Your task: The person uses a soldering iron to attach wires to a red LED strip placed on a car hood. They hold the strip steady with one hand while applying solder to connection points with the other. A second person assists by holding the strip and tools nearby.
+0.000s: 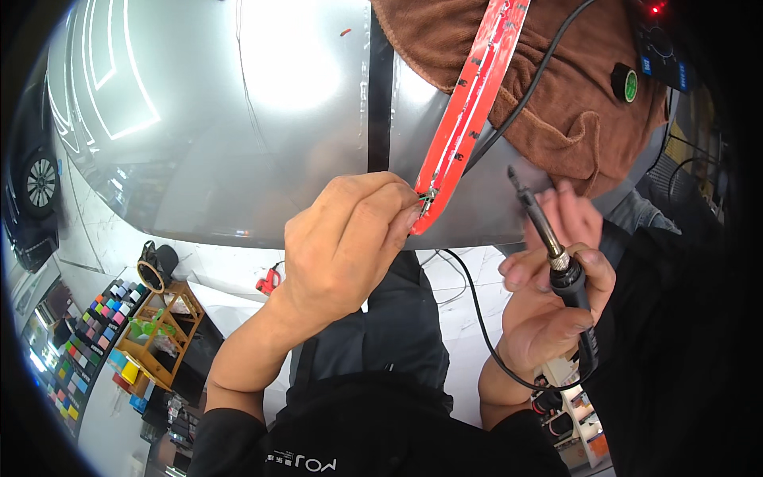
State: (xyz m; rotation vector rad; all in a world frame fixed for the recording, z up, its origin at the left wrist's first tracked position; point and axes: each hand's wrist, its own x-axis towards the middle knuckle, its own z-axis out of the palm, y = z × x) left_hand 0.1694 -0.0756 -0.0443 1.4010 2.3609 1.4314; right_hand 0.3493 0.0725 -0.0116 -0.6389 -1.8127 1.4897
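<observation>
My left hand (346, 238) is closed in a pinch at the near end of a long strip with red adhesive backing (470, 103). Between the fingertips are thin dark wires (427, 196) at that end; their tips are partly hidden. My right hand (548, 318) grips a soldering iron (568, 278) by its black handle, the dark tip pointing up and away, apart from the strip. The iron's black cord loops below the hand. Just beyond the iron, another person's hand (574, 216) shows, blurred, its fingers partly hidden behind mine.
A glossy grey car panel (302, 143) lies under the strip, with a brown towel (548, 127) at the far right. On the towel are a round green-topped tin (625, 83) and a dark control box (661, 48). A wooden rack (163, 334) stands on the floor, lower left.
</observation>
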